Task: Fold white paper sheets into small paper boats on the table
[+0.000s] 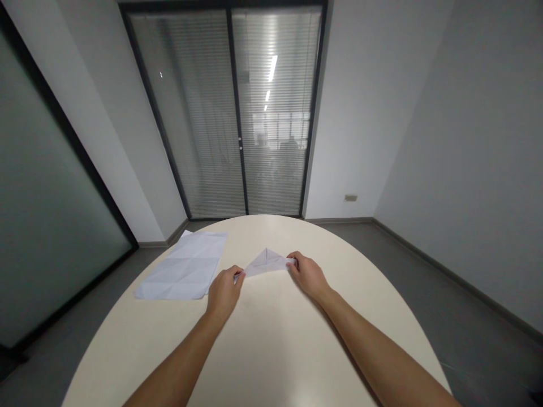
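Forearms (368, 340) incomplete, folded paper (265, 264) partly behind hands (224, 290)

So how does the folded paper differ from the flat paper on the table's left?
The folded paper is peaked and compact; the flat paper is spread out and larger. The left hand and right hand grip the folded paper's ends; the flat paper lies on the table. Both are whitish and creased.

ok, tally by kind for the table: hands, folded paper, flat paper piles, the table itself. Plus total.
Hands: 2 (left hand, right hand)
Folded paper, held between them: 1
Flat paper pile, creased: 1 (sheets in it can't be counted)
Table: 1
Total: 5
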Available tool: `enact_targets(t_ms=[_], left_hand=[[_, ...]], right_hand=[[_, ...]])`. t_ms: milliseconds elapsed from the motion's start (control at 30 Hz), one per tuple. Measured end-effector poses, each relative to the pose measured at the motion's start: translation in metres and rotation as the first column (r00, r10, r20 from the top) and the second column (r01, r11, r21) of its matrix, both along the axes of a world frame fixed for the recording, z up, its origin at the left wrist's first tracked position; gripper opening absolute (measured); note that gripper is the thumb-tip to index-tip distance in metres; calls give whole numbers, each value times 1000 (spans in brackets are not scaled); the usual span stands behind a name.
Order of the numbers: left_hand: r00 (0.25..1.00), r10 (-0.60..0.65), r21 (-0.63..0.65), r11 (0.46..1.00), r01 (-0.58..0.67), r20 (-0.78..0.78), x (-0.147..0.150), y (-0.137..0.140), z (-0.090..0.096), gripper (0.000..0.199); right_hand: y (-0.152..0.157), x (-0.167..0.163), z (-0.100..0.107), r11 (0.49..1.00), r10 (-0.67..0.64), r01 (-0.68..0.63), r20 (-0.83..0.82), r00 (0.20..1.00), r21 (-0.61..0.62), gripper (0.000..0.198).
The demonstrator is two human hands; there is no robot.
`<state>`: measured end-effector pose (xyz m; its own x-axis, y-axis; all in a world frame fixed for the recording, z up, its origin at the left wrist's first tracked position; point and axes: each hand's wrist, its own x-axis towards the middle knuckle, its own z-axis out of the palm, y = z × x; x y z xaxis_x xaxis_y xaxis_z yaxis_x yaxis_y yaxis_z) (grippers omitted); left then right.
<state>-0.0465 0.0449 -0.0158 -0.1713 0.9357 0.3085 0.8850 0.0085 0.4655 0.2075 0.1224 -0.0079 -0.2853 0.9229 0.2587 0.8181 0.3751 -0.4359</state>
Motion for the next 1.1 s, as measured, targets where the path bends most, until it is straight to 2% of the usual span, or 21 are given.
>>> enact_targets(t_ms=[267,533,933,1100], left_hand=[[998,36,-14,999,-37,-55,-1,0,2,21],[979,54,-27,998,-60,-197,0,-2,4,28],[943,14,-42,999,-29,-332,0,-3,3,34],[922,-12,-59,998,-11,-387,0,-2,3,34]], right_hand=[[2,4,-1,1000,-28,28,-16,999,-4,16],[-1,4,5,1000,-14,14,0,1000,23,21],[-2,5,3,996,-1,-8,96,995,93,26],[-1,7,3,992,50,-66,144,988,111,28]])
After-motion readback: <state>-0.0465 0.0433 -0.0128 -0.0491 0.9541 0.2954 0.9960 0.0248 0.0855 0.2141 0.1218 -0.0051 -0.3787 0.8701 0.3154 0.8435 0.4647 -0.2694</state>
